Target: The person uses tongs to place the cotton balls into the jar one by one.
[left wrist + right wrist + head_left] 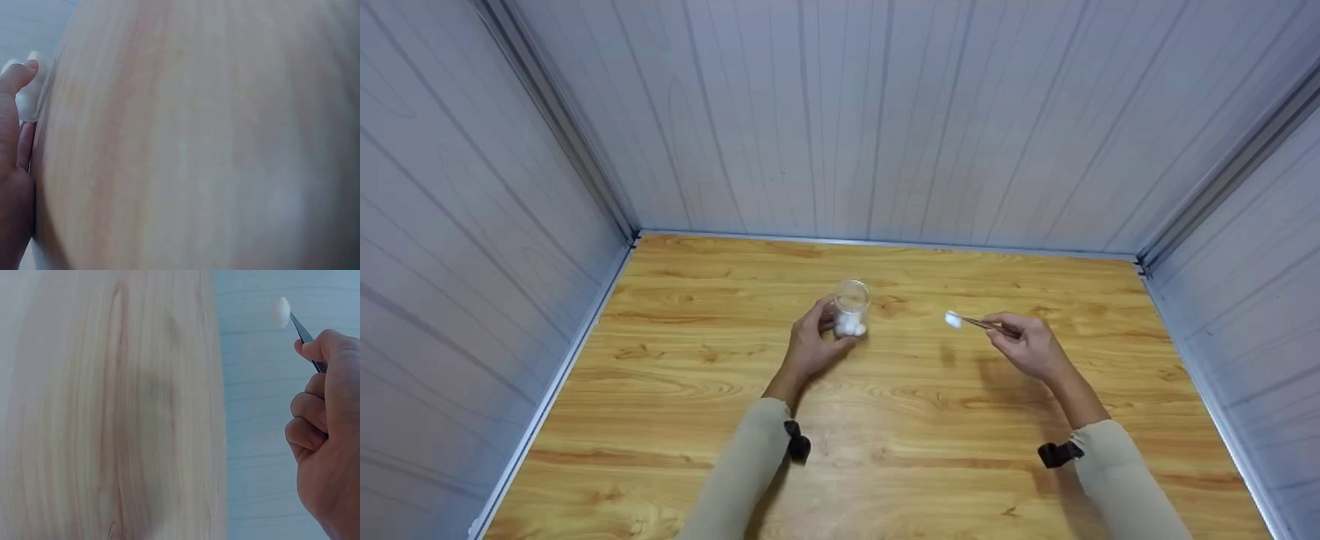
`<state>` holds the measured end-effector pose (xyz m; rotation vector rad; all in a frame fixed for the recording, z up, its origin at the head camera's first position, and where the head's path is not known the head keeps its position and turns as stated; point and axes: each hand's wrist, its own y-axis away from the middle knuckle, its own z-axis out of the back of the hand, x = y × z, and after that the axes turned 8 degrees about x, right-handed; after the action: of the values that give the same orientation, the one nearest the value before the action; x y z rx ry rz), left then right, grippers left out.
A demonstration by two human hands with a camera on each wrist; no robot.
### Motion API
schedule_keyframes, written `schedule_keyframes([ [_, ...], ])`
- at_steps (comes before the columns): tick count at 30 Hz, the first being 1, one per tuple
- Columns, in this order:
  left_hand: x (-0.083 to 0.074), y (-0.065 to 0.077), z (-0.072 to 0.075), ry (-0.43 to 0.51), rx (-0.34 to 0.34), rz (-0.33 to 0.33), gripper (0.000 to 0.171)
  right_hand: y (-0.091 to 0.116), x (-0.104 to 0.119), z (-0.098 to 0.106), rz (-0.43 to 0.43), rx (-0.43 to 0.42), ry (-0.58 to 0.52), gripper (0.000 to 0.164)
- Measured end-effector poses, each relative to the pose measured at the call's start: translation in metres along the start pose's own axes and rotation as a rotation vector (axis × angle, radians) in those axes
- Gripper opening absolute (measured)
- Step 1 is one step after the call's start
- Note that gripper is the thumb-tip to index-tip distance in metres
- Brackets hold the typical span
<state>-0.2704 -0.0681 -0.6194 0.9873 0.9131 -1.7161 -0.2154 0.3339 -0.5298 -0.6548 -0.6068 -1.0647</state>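
Observation:
My left hand (813,343) holds a clear glass jar (853,297) at its lower side, thumb and fingers around it. White cotton balls (850,325) lie in the bottom of the jar. At the left edge of the left wrist view, the thumb of that hand (14,135) lies against the jar (40,93). My right hand (1030,345) pinches a pair of metal tweezers (988,325), whose tips grip one white cotton ball (952,319) above the table, right of the jar. In the right wrist view the cotton ball (281,312) sits at the end of the tweezers (302,328).
A wood-grain table (885,465) lies under both hands. Pale panelled walls (840,120) enclose it at the back and on both sides, with metal trim (885,242) along the table's far edge. Dark bands (798,442) sit on both wrists over light sleeves.

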Motion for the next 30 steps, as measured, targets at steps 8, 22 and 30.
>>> schedule_keyframes([
  [8, 0.001, 0.0, 0.0, 0.015, 0.0, -0.012, 0.083, -0.013, 0.008, -0.004, 0.047, -0.067, -0.025, 0.018],
  [22, 0.001, -0.001, 0.0, 0.002, -0.007, -0.014, 0.081, -0.029, 0.019, -0.011, 0.026, -0.032, -0.063, 0.02],
  [30, 0.0, -0.001, -0.001, 0.004, -0.015, -0.005, 0.081, -0.042, 0.029, -0.017, 0.04, -0.013, -0.062, 0.021],
])
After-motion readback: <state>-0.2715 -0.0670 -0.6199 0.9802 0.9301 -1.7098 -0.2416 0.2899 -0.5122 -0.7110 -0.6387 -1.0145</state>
